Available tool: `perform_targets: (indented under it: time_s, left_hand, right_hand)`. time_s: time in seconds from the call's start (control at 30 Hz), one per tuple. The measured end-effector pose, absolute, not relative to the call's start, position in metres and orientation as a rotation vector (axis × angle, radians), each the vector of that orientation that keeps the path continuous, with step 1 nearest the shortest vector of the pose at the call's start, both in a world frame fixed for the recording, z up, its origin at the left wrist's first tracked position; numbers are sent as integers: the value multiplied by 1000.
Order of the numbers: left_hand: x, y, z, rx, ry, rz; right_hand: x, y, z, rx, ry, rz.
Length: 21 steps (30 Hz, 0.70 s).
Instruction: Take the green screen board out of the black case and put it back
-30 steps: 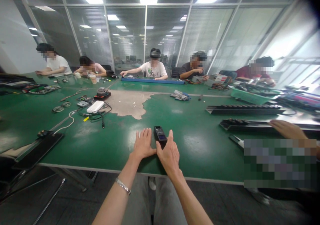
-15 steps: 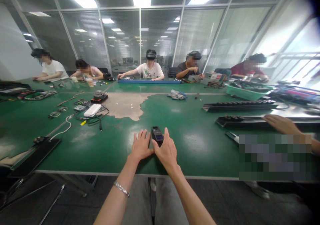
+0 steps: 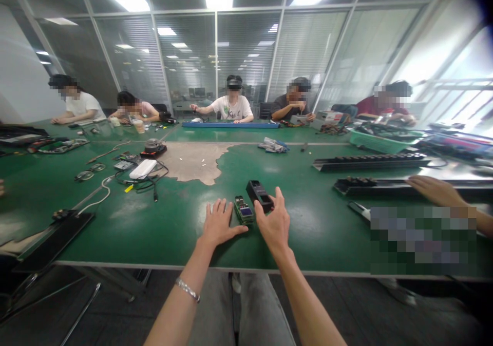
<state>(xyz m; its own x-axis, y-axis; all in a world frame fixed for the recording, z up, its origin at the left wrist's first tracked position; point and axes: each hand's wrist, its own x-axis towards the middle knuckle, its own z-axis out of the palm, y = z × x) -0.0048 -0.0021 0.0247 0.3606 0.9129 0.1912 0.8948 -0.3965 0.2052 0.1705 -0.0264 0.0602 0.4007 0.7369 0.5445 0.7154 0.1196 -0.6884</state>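
Note:
My right hand (image 3: pixel 274 223) grips a black plastic cover (image 3: pixel 259 194) and holds it just above the green table (image 3: pixel 154 228). To its left a small circuit board with a blue screen (image 3: pixel 244 211) lies bare on the table. My left hand (image 3: pixel 218 224) rests flat on the table with fingers spread, its thumb touching the board's near end. A silver bracelet circles my left wrist.
A black flat panel (image 3: pixel 57 235) lies at the left table edge. A white device with cables (image 3: pixel 143 170) sits left of a worn bare patch. Long black strips (image 3: pixel 370 162) lie at right, where another person's hand (image 3: pixel 433 189) rests. Several people sit along the far side.
The black device was one piece under both hands. My right hand has lifted its black cover off to the right, baring the circuit board; my left hand stays put.

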Motion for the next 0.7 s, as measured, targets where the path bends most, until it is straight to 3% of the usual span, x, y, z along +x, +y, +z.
perform_targets:
  time_s: [0.27, 0.7]
  left_hand:
    - [-4, -5, 27, 2536, 1696, 425]
    - [-3, -3, 26, 2535, 1718, 373]
  right_hand:
    - [200, -30, 20, -1727, -1334, 42]
    - [198, -32, 7, -1761, -1418, -91]
